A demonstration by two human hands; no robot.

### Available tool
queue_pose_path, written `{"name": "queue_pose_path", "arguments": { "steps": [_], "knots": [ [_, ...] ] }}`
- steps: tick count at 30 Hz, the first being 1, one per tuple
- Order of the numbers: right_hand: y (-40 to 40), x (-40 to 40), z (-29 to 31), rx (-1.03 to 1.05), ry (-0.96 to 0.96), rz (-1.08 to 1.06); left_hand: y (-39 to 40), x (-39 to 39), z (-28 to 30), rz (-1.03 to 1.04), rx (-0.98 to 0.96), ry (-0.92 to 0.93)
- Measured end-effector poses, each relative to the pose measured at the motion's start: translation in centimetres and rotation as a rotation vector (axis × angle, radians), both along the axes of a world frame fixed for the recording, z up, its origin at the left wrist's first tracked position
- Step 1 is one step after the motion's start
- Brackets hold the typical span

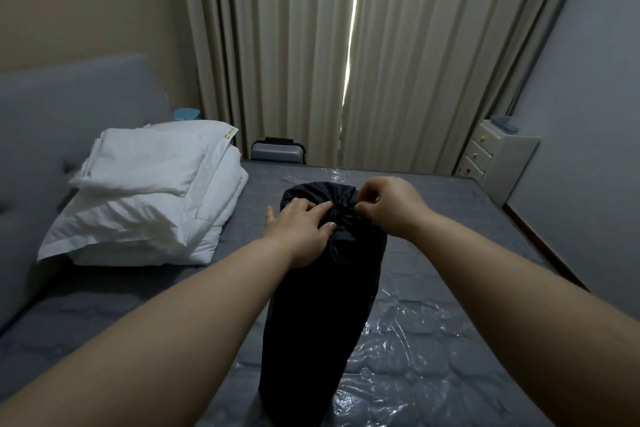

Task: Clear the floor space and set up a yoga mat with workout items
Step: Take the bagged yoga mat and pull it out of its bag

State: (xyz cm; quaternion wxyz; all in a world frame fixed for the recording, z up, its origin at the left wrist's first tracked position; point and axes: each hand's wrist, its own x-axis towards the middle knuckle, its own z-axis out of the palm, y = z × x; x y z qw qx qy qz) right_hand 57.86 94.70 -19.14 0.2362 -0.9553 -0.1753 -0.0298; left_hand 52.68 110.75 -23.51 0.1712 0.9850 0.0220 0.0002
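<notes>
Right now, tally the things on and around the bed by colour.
Black: 1, the drawstring bag lying on the mattress, left hand resting on it, right hand pinching its cord
White: 3, the pillow, the folded duvet, the small drawer chest
Grey: 1, the suitcase
Total: 5

Head view looks down, close over bed (450, 288).

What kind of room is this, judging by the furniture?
Most likely a bedroom: a grey plastic-wrapped mattress with a grey padded headboard, folded white bedding, and a small white drawer chest.
</notes>
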Motion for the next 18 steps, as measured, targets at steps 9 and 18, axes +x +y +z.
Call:
{"name": "queue_pose_path", "arguments": {
  "steps": [9,18],
  "knots": [
    [0.0,1.1,-0.9,-0.096,0.149,0.087,-1.9,0.3,-0.5,-0.031,-0.019,-0.023],
    [-0.8,2.6,-0.9,0.084,0.385,0.049,-2.0,0.4,-0.7,-0.040,-0.013,-0.005]
  ]
}}
